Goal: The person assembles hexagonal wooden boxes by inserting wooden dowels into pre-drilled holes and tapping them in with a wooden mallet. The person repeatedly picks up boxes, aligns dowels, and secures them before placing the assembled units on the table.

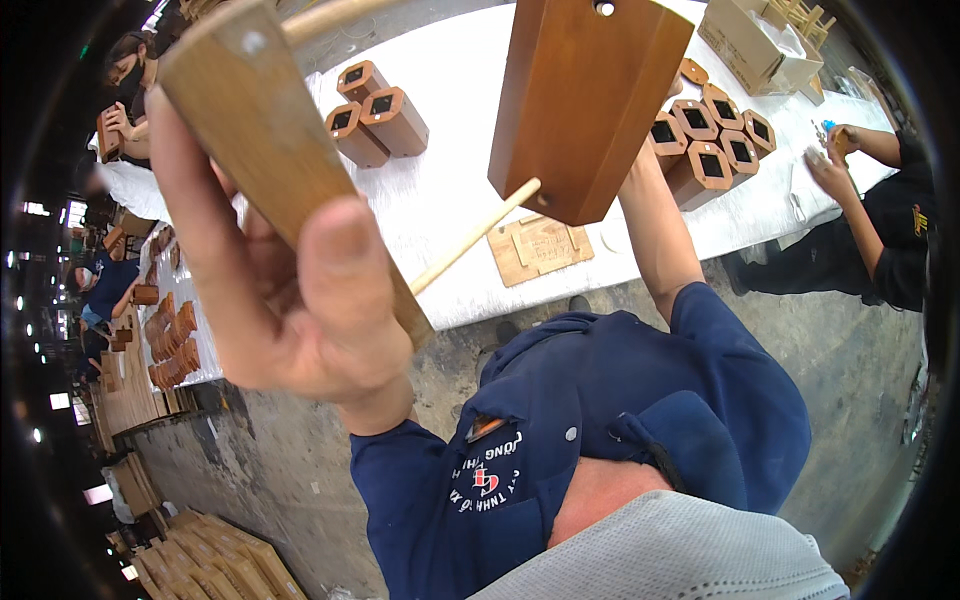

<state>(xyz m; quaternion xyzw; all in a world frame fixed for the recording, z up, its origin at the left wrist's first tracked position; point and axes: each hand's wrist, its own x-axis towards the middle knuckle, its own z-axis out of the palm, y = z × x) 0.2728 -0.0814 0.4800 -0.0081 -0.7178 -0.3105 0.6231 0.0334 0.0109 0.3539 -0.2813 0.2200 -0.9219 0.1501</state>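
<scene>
My left hand (300, 310) is closed round a flat brown wooden bar (270, 130), raised close to the camera and tilted. Two pale round dowels stick out from the bar's far side. The lower dowel (470, 240) reaches to the bottom of a reddish-brown faceted wooden box (590, 110), beside a small hole; whether its tip has entered a hole I cannot tell. The upper dowel (330, 18) runs out at the top of the picture. Held up over the table, the box hides most of my right hand (676, 88), which grips it from its far right side.
Several similar boxes (700, 150) stand right on the white-covered table (450, 200), three more boxes (378, 118) left. A plywood board (540, 250) lies at the near edge. A cardboard carton (750, 45) sits far right. Co-workers' hands (835, 165) work at right; other people are at left.
</scene>
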